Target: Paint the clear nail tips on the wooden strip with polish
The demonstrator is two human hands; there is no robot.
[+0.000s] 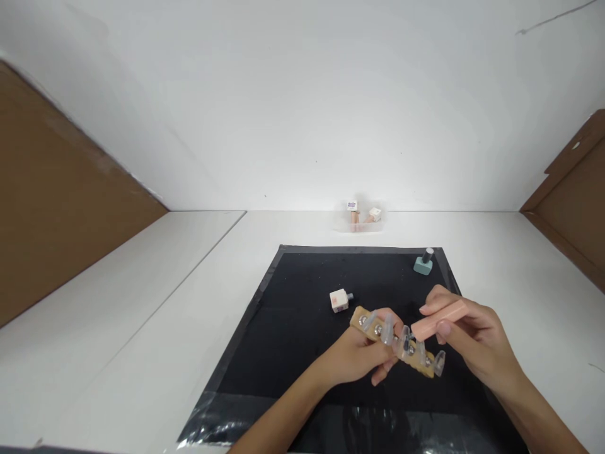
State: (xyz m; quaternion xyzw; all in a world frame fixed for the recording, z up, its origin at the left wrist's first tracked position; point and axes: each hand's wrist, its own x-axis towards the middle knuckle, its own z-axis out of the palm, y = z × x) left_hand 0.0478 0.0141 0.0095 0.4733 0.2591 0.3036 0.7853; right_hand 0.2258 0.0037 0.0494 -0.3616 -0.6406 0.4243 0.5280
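My left hand (359, 353) is closed around a tan nail tip stand (357, 315), which slants down to the right. Several clear false nail tips (387, 329) stick up from its metal studs. Between the thumb and fingers of my right hand (477, 334) is a peach nail polish brush cap (439, 320). Its brush end points down-left at a nail tip near the middle of the stand; whether the bristles touch it is hard to tell. An uncapped white nail polish bottle (339, 301) lies on its side behind the stand, its neck toward the right.
A teal polish bottle (423, 266) with a grey cap is at the mat's back right. Further back, a clear tray (373, 227) holds white bottles with peach caps. The black mat (265, 334) lies on a white table (189, 315), with brown panels (61, 195) at the sides.
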